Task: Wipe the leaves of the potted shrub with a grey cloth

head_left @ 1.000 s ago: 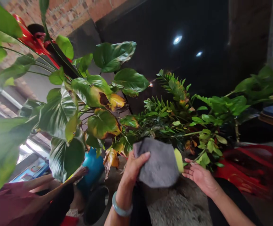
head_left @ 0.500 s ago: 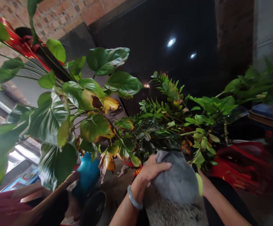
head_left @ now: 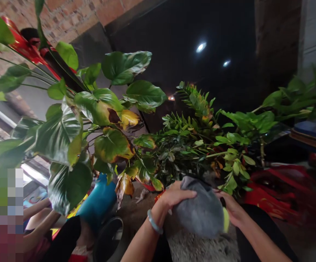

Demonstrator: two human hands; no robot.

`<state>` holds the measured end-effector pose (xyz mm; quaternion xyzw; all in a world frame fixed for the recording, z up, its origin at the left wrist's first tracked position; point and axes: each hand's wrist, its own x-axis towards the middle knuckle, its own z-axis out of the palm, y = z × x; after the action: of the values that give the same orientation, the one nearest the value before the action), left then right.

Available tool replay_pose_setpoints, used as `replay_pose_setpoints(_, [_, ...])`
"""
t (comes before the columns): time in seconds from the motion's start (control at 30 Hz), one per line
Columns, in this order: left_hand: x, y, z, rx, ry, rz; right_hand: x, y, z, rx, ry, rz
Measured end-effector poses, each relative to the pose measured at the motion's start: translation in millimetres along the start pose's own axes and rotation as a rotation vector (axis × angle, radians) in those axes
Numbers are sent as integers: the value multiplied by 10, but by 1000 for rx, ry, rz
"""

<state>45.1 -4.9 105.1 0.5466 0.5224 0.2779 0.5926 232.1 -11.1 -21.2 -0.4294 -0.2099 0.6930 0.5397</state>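
- My left hand (head_left: pixel 171 198) has hold of the grey cloth (head_left: pixel 198 211), thumb laid over its upper face; the fingers underneath are hidden
- The cloth hangs low in front of me, just below the dense green plant (head_left: pixel 179 149) and above the rough ground (head_left: pixel 186 249), its yellow edge (head_left: pixel 226 220) on the right
- My right hand (head_left: pixel 235 211) is at that side with fingers bent; I cannot tell whether they pinch the cloth, a leaf or neither
- Handling it well, I judge, means a firm but soft left grip, with the slack gathered so no fold drags on the ground
- The right fingers should feel for stems before closing, since the drooping leaves (head_left: pixel 231 183) beside them look easy to tear
- I'd mind my bracelet (head_left: pixel 154 222) around foliage too
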Motion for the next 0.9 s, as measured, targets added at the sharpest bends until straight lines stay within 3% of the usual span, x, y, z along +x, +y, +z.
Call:
replay_pose_setpoints(0.1, [-194,208,-106,-36,-7,72,1,-8,-12,13,26,39])
replay_pose_setpoints(0.23, [59,725,-153,-326,331,322,-24,-30,36,78,45,51])
replay_pose_setpoints(0.33, [387,797,-42,-472,539,378,-34,-28,62,124,38,46])
replay_pose_setpoints(0.43, [503,456,145,-418,460,146,-25,-8,42,97,5,50])
replay_pose_setpoints(0.5, [410,169,225,-331,287,-8,-19,11,13,91,-15,54])
replay_pose_setpoints(0.57, [247,21,231,-276,160,-67,-18,26,-14,95,-28,48])
replay_pose_setpoints(0.63, [113,100,179,-249,98,-42,-22,30,-32,91,-24,48])
replay_pose_setpoints(0.7, [96,365,107,-261,90,45,-28,17,-36,84,1,57])
replay_pose_setpoints(0.8, [332,809,56,-355,180,243,-37,-25,-15,94,26,57])
replay_pose_setpoints(0.9, [689,927,139,-419,356,311,-44,-57,17,107,28,44])
